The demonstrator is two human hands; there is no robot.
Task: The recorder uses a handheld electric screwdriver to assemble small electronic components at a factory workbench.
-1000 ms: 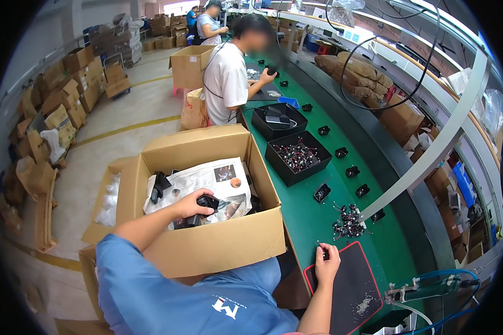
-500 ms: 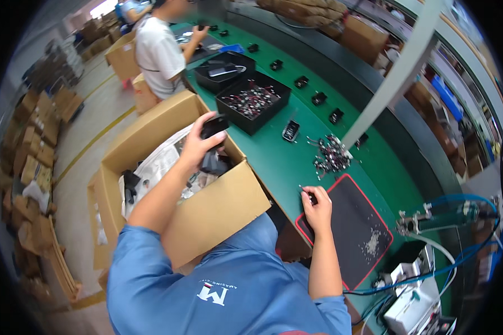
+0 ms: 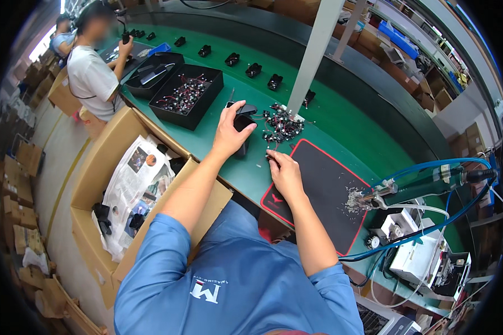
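Observation:
My left hand (image 3: 229, 135) is closed around black plastic housings (image 3: 245, 124) above the green table, just left of a heap of small black parts with wires (image 3: 282, 124). How many housings it holds I cannot tell. My right hand (image 3: 286, 176) is pinched over the near left part of a black mat with a red edge (image 3: 318, 190). A small dark thing shows at its fingertips, too covered to name. To the left, an open cardboard box (image 3: 103, 167) holds printed newspaper (image 3: 142, 178) and several black plastic pieces.
A black bin (image 3: 187, 120) of wired parts stands beyond my left hand. Black units (image 3: 254, 70) line the table's far side. A metal post (image 3: 314, 61) rises behind the heap. Right of the mat are a green tool (image 3: 425, 184) and blue hoses. A co-worker (image 3: 92, 75) stands far left.
My left hand has come out of the cardboard box and moved right over the table with black housings. My right hand remains pinched near the mat and heap. The whole view has shifted.

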